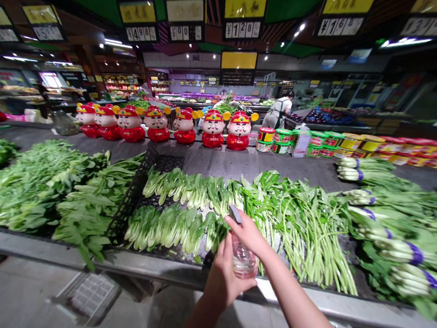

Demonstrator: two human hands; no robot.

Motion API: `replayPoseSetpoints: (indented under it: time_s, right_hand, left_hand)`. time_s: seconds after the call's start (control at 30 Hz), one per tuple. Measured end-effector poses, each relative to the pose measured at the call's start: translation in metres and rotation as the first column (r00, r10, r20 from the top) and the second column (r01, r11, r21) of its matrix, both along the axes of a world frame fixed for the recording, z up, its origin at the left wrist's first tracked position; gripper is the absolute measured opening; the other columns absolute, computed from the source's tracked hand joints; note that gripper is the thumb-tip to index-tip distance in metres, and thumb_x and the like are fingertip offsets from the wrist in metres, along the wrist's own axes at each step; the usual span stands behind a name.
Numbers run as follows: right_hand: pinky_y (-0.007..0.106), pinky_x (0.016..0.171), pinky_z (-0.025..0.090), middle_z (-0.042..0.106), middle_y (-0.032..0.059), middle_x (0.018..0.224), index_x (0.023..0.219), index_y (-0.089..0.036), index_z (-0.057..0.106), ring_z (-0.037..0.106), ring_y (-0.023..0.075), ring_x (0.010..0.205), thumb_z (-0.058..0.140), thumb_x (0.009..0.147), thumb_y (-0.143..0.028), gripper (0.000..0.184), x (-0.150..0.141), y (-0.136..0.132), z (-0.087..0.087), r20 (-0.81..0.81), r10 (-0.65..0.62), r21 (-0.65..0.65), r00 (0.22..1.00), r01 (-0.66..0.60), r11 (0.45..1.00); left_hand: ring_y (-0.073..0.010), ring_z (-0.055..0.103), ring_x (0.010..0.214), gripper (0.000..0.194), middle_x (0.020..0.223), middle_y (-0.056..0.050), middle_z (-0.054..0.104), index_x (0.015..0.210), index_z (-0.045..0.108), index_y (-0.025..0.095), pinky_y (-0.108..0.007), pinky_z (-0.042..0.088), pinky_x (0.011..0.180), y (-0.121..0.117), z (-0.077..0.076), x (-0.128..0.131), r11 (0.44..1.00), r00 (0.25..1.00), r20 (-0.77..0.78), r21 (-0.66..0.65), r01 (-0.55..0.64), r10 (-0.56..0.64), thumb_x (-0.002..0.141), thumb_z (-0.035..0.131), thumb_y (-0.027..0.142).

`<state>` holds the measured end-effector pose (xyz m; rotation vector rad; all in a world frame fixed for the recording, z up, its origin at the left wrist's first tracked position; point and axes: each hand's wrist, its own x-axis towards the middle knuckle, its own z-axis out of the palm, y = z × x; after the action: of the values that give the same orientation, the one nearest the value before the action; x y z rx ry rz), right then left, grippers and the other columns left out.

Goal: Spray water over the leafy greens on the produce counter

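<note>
The bottle (pixel 244 264) lies between both hands, just below the centre of the frame, its long axis nearly upright in the picture, with the head (pixel 235 213) leaning slightly left and pointing toward the upper part of the frame. The left hand (pixel 223 273) is curled round the lower left side of the bottle, its thumb across by the base; the right hand (pixel 249 232) is wrapped about the neck from the right, and is the nearer of the two to the head. Above and left of the bottle lie two rows of bok choy (pixel 170 227), the front one nearer the left hand; stemmed greens (pixel 312 232) make one spread to the right, beside the right forearm. Counted, there is one bottle; seven figurines (pixel 156 124) in a line across the upper middle; one worker (pixel 280 108) behind, right of centre; and one basket (pixel 94 297) on the floor at lower left. About seven banded bundles (pixel 400 250) lie at the right, overlapping; the stacked tubs (pixel 352 144) at upper right run together too much to count.
</note>
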<state>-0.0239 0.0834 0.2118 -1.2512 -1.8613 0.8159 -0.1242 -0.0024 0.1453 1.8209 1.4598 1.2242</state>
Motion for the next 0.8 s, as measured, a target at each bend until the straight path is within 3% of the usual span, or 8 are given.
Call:
replayPoseSetpoints:
  time_s: [0.13, 0.3, 0.43, 0.63, 0.8]
  right_hand:
    - [0.035, 0.076, 0.046, 0.064, 0.0073, 0.094, 0.102, -0.016, 0.061, 0.059, 0.0212, 0.082, 0.05, 0.084, -0.05, 0.04, -0.006, 0.002, 0.004, -0.029, 0.115, -0.038, 0.993, -0.116, 0.993]
    - [0.039, 0.091, 0.041, 0.061, 0.0096, 0.113, 0.128, -0.019, 0.048, 0.056, 0.0224, 0.101, 0.048, 0.086, -0.048, 0.051, -0.029, 0.012, -0.005, -0.191, -0.005, -0.017, 0.982, 0.002, 1.0]
    - [0.038, 0.089, 0.043, 0.064, 0.0096, 0.104, 0.127, -0.018, 0.049, 0.059, 0.022, 0.095, 0.045, 0.087, -0.049, 0.051, -0.043, 0.026, -0.009, -0.192, -0.03, 0.021, 0.981, 0.034, 0.999]
    - [0.036, 0.07, 0.048, 0.062, 0.0061, 0.079, 0.114, -0.015, 0.056, 0.058, 0.0204, 0.071, 0.041, 0.088, -0.05, 0.046, -0.055, 0.04, -0.013, -0.114, -0.07, 0.042, 0.991, 0.075, 0.996]
    - [0.037, 0.07, 0.047, 0.062, 0.0073, 0.081, 0.112, -0.014, 0.057, 0.058, 0.021, 0.072, 0.042, 0.088, -0.049, 0.045, -0.061, 0.035, -0.023, -0.096, -0.131, 0.055, 0.987, 0.136, 0.989]
  left_hand:
    - [-0.0318, 0.046, 0.123, 0.12, 0.134, -0.015, 0.043, 0.141, 0.02, 0.015, -0.043, 0.042, 0.104, 0.004, 0.004, -0.014, 1.0, 0.999, 0.032, -0.003, 0.025, -0.025, 0.042, 0.087, 0.019]
    - [-0.031, 0.04, 0.127, 0.119, 0.139, -0.015, 0.037, 0.142, 0.018, 0.017, -0.043, 0.035, 0.109, 0.018, 0.014, -0.032, 0.993, 0.999, 0.012, -0.108, 0.047, -0.046, 0.044, 0.087, 0.022]
    - [-0.03, 0.04, 0.126, 0.121, 0.14, -0.014, 0.036, 0.143, 0.015, 0.019, -0.042, 0.033, 0.109, 0.032, 0.019, -0.044, 0.987, 0.996, 0.016, -0.139, 0.084, -0.083, 0.045, 0.086, 0.024]
    - [-0.0277, 0.046, 0.12, 0.116, 0.135, -0.014, 0.039, 0.143, 0.014, 0.017, -0.038, 0.039, 0.104, 0.04, 0.017, -0.054, 0.986, 0.994, 0.037, -0.131, 0.107, -0.103, 0.05, 0.083, 0.028]
    - [-0.0303, 0.042, 0.124, 0.119, 0.137, -0.016, 0.038, 0.142, 0.017, 0.016, -0.04, 0.035, 0.107, 0.037, 0.016, -0.063, 0.976, 0.99, 0.022, -0.165, 0.144, -0.142, 0.045, 0.085, 0.026]
